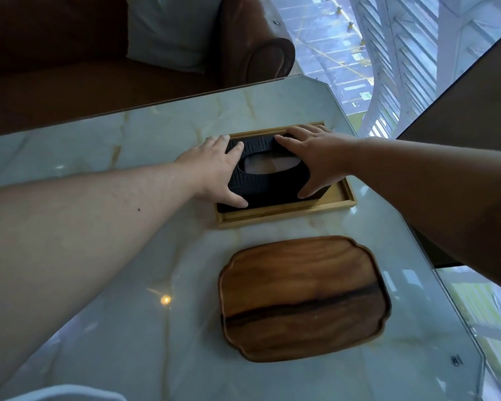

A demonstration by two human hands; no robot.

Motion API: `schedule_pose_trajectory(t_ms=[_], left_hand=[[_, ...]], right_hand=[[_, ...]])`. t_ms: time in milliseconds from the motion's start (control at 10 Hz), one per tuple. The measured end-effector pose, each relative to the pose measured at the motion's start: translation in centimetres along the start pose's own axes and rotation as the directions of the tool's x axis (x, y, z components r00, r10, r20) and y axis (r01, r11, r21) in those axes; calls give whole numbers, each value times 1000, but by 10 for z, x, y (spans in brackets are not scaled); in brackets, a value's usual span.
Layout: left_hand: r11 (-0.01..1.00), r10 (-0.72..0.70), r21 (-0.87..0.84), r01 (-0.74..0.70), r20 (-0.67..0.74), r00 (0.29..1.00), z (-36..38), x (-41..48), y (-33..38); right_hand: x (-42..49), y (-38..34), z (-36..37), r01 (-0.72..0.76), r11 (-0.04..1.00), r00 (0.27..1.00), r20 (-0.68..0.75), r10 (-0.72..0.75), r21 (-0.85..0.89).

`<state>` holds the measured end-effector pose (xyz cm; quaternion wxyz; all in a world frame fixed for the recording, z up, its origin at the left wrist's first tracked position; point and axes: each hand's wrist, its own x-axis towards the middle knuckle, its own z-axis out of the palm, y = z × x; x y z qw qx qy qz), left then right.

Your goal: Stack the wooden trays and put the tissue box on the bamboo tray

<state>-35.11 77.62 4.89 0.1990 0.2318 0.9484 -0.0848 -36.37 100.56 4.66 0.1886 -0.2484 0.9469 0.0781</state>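
Here both hands [214, 169] [310, 160] grip the black, maze-patterned tissue box [269, 186] inside the pale bamboo tray [272, 217].

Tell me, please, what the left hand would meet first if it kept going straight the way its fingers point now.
The left hand grips the black tissue box, fingers pointing away from the person. Straight on, they would probably meet the far rim of the bamboo tray, then bare marble table. Depth is hard to judge.
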Motion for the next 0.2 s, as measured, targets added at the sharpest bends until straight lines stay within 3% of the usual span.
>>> schedule_pose_trajectory(t_ms=[100,200], left_hand=[[999,24,42,-22,-50,998,1,-13,-3],[994,62,99,-47,-152,986,-2,-37,-14]], right_hand=[[-5,-12,-7,18,995,998,-54,-24,-96],[-7,-32,-17,76,991,968,-231,-101,-114]])
